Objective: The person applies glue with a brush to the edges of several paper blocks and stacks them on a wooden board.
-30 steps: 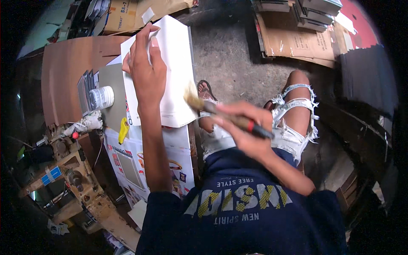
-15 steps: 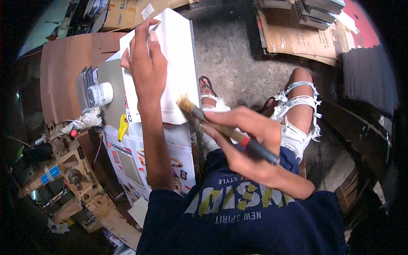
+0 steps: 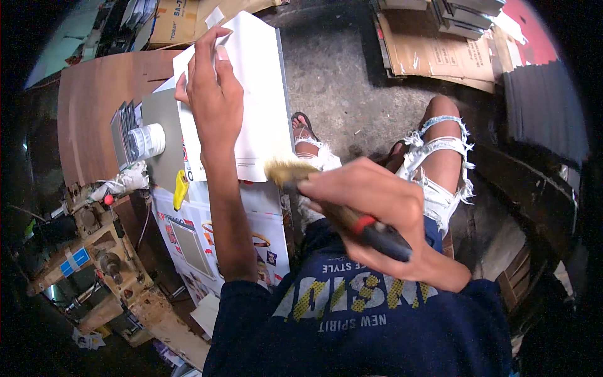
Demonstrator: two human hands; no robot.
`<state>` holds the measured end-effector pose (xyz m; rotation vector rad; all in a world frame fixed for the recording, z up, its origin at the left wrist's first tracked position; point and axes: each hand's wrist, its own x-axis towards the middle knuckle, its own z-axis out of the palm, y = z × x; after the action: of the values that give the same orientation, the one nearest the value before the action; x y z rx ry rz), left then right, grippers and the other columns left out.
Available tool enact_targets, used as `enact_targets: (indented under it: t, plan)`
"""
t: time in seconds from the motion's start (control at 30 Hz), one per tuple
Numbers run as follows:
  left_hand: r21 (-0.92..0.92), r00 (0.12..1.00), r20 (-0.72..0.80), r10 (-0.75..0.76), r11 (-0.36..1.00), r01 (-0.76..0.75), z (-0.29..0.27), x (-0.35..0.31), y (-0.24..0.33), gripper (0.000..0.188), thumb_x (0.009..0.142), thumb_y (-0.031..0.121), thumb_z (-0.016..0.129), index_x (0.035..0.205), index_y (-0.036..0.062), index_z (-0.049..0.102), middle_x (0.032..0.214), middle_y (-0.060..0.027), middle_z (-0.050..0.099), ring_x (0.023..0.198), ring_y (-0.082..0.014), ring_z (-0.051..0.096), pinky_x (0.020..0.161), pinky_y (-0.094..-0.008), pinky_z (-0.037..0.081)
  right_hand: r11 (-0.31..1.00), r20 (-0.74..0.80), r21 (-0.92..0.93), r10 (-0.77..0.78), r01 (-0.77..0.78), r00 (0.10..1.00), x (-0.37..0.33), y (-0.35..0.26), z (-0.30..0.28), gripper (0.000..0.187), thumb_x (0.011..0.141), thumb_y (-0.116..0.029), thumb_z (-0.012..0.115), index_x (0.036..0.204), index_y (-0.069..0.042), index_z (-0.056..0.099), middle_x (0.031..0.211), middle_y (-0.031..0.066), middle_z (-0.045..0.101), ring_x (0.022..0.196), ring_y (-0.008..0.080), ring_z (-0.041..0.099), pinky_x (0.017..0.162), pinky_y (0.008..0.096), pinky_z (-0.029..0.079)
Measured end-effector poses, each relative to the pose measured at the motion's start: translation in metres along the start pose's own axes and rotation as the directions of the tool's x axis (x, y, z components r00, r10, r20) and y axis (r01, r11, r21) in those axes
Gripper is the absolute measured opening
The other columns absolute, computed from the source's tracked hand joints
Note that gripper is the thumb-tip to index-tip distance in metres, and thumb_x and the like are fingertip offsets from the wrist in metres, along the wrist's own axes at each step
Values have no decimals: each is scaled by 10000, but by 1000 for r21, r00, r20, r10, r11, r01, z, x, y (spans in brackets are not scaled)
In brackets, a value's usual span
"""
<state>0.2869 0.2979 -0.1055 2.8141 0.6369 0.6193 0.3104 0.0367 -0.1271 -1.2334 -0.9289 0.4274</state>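
My left hand lies flat on a white sheet of card, fingers spread and pressing it onto the brown work surface. My right hand grips a paintbrush with a dark handle, a red band and pale bristles. The bristles hover at the near edge of the white sheet, over printed paper spread beneath it.
A small white jar and a yellow cutter lie left of the sheet, beside grey boards. Wooden tooling fills the lower left. Flattened cardboard lies on the concrete floor beyond my knees.
My right hand has brought the brush left and toward me, from over my lap to the near edge of the white sheet. My left hand stays pressed on the sheet.
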Motion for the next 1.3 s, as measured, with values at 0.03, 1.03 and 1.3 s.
enact_targets:
  t: [0.03, 1.03, 1.3]
  plan:
    - [-1, 1000, 0, 3, 1000, -3, 1, 0, -2, 310, 1009, 89, 413, 1300, 92, 521, 1270, -103, 638, 1230, -229, 594, 1054, -350, 391, 1000, -3, -27, -7, 7, 1000, 0, -4, -4, 336, 746, -62, 723, 1068, 33, 718, 1004, 193, 709, 907, 292, 689, 798, 359, 548]
    - [-70, 1000, 2, -22, 997, 23, 4, 0, 4, 341, 984, 77, 430, 1312, 102, 515, 1289, -121, 618, 1239, -275, 551, 1105, -449, 233, 970, -231, 232, 131, -77, 964, 7, 51, 10, 282, 789, 21, 762, 1066, -28, 740, 1033, 146, 735, 926, 199, 709, 826, 285, 556]
    - [-68, 999, 14, -31, 997, 32, -2, 5, 11, 338, 996, 58, 430, 1319, 28, 524, 1305, -149, 612, 1260, -258, 554, 1076, -379, 390, 989, -491, 118, -16, 85, 871, 86, 79, 1, 211, 777, -29, 783, 987, -22, 763, 965, 120, 748, 819, 158, 703, 706, 271, 536]
